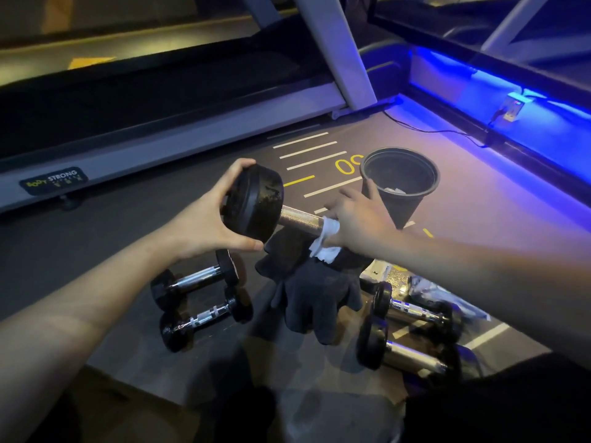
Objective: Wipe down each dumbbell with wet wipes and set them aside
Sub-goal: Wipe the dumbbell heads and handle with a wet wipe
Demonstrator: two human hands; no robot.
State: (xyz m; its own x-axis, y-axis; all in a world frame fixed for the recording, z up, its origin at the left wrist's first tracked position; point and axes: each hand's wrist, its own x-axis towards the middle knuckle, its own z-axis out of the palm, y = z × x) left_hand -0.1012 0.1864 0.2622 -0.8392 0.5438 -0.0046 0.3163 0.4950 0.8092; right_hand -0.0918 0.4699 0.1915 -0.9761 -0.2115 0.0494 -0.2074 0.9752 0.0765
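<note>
While left hand [204, 215] cups dumbbell [256, 203], right hand [358, 219] grips wipe [326, 238].

1. Five dumbbells: one held dumbbell [256, 206] in the grip; two small dumbbells, the farther [195, 279] and the nearer [204, 318], below the left-hand grip; two larger ones, the farther [412, 306] and the nearer [412, 354], below the right-hand grip.
2. Two hands: left hand [204, 219] on the dumbbell's head, right hand [358, 219] at the handle's far end.
3. One white wipe [326, 238], in the right hand's grip.
4. One black bucket [399, 187], just beyond the right hand.
5. One dark cloth [313, 295], under the held dumbbell.
6. One treadmill [160, 123], beyond the left-hand grip.
</note>
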